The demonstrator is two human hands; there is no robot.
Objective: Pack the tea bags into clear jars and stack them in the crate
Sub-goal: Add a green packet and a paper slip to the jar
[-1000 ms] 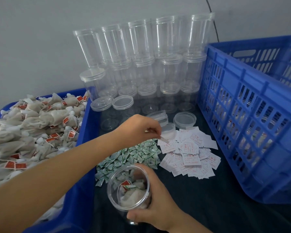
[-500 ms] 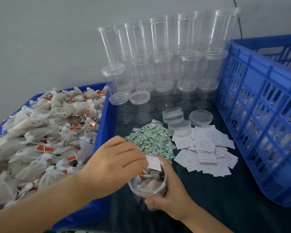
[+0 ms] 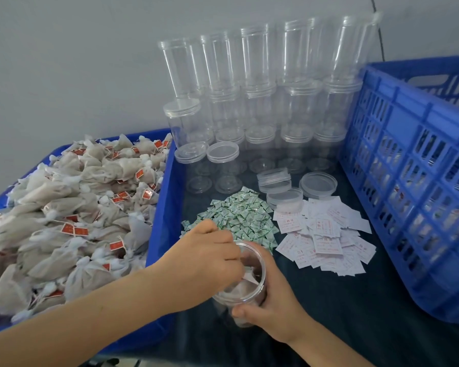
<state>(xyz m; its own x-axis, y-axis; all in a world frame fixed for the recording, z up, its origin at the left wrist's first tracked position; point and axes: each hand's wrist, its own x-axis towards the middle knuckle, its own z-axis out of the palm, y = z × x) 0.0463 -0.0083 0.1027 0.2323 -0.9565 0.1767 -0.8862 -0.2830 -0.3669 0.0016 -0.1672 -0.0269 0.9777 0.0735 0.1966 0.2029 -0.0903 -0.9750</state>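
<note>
1. Down at the front of the head view, the right hand (image 3: 273,303) gripped a clear jar (image 3: 245,284) from the side, fingers and thumb curled round its wall, holding it just above the dark table (image 3: 355,313).
2. The left hand (image 3: 204,258) reached over the jar's open mouth, fingertips bunched together and dipping inside, pinching a white paper slip (image 3: 249,277) among the tea bags already in the jar.
3. To the left, a blue tray (image 3: 162,207) was heaped with loose tea bags (image 3: 72,207), many showing small red tags.
4. Behind the hands lay a pile of small green sachets (image 3: 239,215), and just beside it, to the right, a spread of white slips (image 3: 326,239).
5. Several loose clear lids (image 3: 318,184) sat near the slips.
6. Empty clear jars (image 3: 263,102) stood stacked in rows against the grey wall (image 3: 77,62).
7. At the right edge stood a blue crate (image 3: 414,168) with slotted sides, resting on the table; filled jars showed faintly through the slots.
</note>
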